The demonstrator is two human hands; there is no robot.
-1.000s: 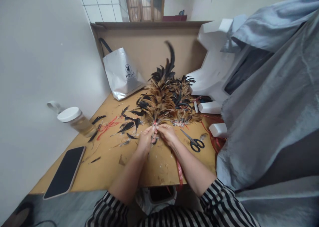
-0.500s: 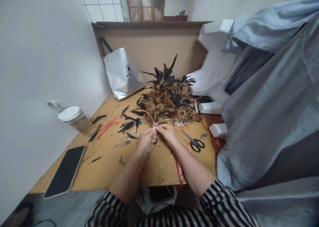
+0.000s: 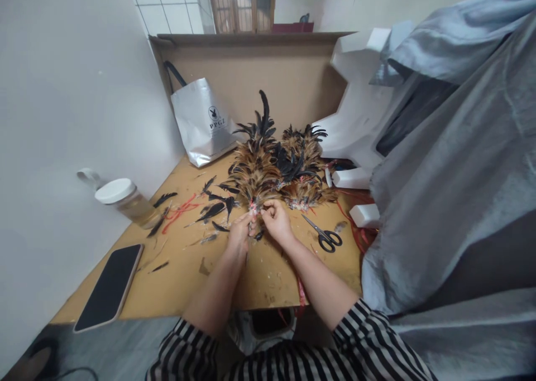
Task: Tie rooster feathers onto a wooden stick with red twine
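A fan-shaped bundle of brown and black feathers stands up from the wooden table, bound at its base with red string. My left hand pinches the bundle's base from the left. My right hand is closed on the same base from the right, the two hands touching. A second feather bundle lies just behind and to the right. A red ribbon trails under my right forearm over the table's front edge.
Loose black feathers and red string scraps lie to the left. Scissors rest right of my hands. A white-lidded jar, a phone, a silver bag, white foam blocks and grey cloth surround the table.
The feather bundle has swung and tilted left, its long black tip now upright. Both hands have shifted slightly up the table, still closed on the base.
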